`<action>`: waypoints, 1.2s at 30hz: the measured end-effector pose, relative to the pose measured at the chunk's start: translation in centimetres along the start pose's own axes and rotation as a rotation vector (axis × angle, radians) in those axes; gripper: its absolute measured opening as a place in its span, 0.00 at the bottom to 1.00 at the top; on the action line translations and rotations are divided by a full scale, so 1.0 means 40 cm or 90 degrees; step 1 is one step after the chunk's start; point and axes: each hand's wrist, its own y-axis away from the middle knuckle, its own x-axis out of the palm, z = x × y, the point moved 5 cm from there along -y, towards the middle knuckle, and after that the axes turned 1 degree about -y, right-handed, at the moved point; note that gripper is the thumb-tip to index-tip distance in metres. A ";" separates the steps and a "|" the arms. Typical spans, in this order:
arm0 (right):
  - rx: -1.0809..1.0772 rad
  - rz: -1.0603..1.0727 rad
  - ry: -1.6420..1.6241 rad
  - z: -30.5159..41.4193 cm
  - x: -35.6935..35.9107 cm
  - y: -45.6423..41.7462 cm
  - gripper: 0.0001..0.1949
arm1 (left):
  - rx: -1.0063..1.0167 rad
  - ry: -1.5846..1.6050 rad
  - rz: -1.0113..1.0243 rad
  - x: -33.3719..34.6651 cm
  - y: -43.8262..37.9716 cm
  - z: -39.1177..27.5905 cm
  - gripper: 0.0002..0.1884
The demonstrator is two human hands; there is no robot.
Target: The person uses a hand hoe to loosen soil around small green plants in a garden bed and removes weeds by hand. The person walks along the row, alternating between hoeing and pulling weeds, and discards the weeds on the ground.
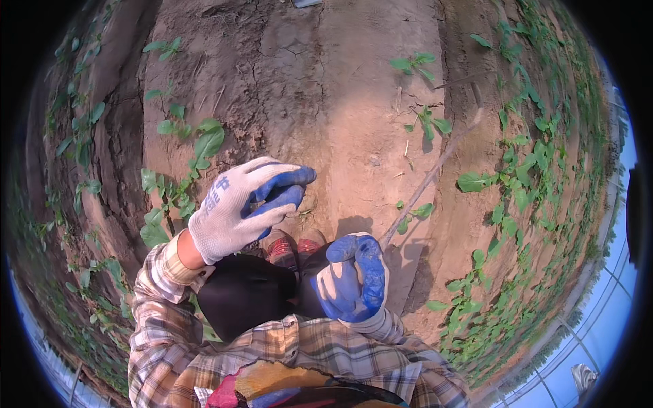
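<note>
My left hand point(250, 204), in a white knit glove with blue coated fingers, hovers over the soil by my knees, its fingers bent and apart, with nothing visible in it. My right hand point(353, 278), gloved alike, is held palm up near my right knee with its fingers curled; whether it holds anything is unclear. Just beyond it, a long-handled hoe point(438, 163) lies on the ground, its thin blade pointing away from me at the upper right. Leafy green seedlings point(176, 196) grow beside my left hand.
My red-patterned shoes point(288, 250) stand on the bare soil path point(331, 127). Rows of leafy plants point(515, 188) line the right side, with more plants point(81, 122) on the left. Small seedlings point(427, 122) grow near the hoe. A greenhouse frame point(586, 336) shows at the lower right rim.
</note>
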 end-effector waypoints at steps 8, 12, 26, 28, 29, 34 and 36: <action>0.012 -0.023 0.004 0.019 -0.006 0.032 0.19 | 0.048 -0.380 0.042 0.287 -0.599 0.256 0.23; 0.037 -0.021 -0.105 0.025 0.001 0.050 0.19 | 0.087 -0.452 -0.016 0.344 -0.647 0.248 0.16; 0.125 -0.011 0.195 0.026 -0.034 0.095 0.11 | 0.078 -0.282 0.112 0.277 -0.484 0.247 0.12; 0.087 0.001 0.430 0.039 -0.064 0.123 0.12 | 0.003 -0.205 0.125 0.234 -0.385 0.334 0.18; 0.068 0.001 0.545 0.047 -0.081 0.138 0.13 | -0.061 -0.223 0.177 0.205 -0.328 0.359 0.30; 0.208 0.003 0.013 0.031 -0.066 0.114 0.16 | -0.220 -0.268 0.090 0.108 -0.074 0.485 0.26; 0.243 -0.075 -0.084 0.033 -0.092 0.119 0.22 | -0.234 -0.280 -0.040 0.085 0.011 0.514 0.21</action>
